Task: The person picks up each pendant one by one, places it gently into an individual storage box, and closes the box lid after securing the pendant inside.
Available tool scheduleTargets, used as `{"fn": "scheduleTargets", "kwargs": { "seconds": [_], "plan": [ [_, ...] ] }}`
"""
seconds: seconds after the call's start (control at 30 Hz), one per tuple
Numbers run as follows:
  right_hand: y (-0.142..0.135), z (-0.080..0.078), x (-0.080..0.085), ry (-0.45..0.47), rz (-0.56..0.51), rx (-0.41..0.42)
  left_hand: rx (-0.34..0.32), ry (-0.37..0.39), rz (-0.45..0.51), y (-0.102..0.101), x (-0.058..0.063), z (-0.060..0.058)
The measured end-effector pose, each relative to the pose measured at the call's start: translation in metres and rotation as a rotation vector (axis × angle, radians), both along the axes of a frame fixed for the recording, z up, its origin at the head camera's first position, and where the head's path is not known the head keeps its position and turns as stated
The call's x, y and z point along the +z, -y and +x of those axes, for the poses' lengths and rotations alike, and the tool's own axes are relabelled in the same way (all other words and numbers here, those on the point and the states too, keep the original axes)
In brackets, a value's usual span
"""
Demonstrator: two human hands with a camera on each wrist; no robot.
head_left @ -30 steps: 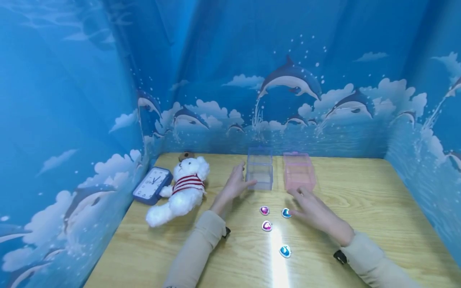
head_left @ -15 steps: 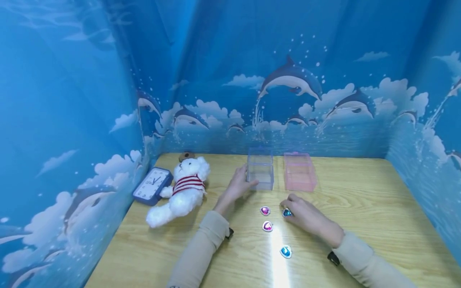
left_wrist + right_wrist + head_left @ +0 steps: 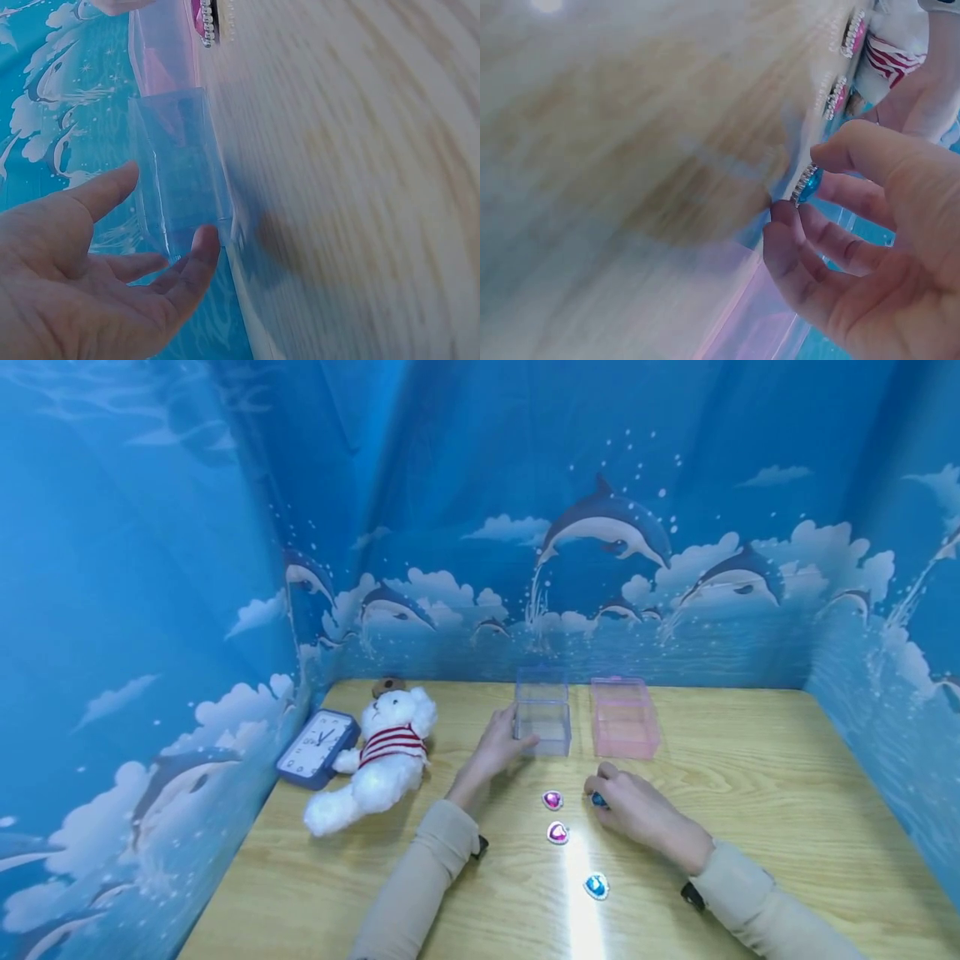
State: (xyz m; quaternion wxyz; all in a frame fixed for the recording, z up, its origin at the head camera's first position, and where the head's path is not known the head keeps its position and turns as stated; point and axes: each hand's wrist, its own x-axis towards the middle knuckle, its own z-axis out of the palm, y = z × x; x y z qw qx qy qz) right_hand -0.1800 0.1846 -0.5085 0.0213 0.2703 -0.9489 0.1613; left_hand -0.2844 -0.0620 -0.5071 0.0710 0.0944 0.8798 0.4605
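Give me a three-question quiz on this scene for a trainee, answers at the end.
1. What colour is the gem that the right hand pinches? A) green B) blue C) pink
2. True or false: in the head view, the stuffed toy lies between the clock and the left hand.
3. How many pink gems lie on the table?

Key: 1. B; 2. True; 3. Two.
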Motion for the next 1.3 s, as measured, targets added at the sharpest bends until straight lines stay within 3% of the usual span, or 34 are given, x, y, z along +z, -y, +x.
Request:
{"fn": "scheduleTargets", "kwargs": {
  "seconds": [0.43, 0.63, 0.87, 1.3],
  "plan": [
    [0.001, -0.021, 0.016, -0.008, -0.278, -0.018, 0.002, 0.004, 0.02, 0.001, 0.0, 0.001],
    [0.008, -0.037, 0.026, -0.037, -0.299, -0.053, 0.018, 0.033, 0.014, 0.0, -0.001, 0.001],
    [0.02, -0.056, 0.037, -0.039, -0.326, -0.071, 0.02, 0.016, 0.02, 0.0, 0.0, 0.001],
    [0.04, -0.096, 0.043, 0.108, -0.38, -0.109, 0.036, 0.015, 0.004, -0.002, -0.002, 0.0]
  ]
}}
